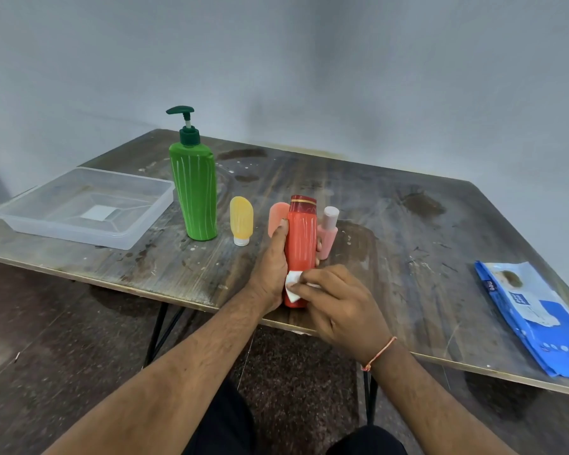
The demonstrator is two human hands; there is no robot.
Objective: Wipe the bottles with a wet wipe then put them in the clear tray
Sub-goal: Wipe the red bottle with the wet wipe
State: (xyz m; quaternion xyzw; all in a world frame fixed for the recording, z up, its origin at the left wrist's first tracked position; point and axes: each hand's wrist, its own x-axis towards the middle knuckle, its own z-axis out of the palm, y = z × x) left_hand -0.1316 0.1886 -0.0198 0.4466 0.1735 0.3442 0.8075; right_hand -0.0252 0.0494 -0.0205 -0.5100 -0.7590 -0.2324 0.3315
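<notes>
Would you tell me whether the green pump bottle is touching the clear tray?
Apart. The head view shows bare tabletop between the green pump bottle and the clear tray.

The red bottle [300, 247] stands up near the table edge with a white wipe [293, 285] (small, folded) on it, far from the clear tray [83, 208].

A bare, plain room, more a makeshift work corner than a furnished home.

I see only blank grey walls [408, 77], a worn, stained wooden table [391, 205] on thin black metal legs [160, 326], and a dark speckled stone floor [293, 372].
</notes>
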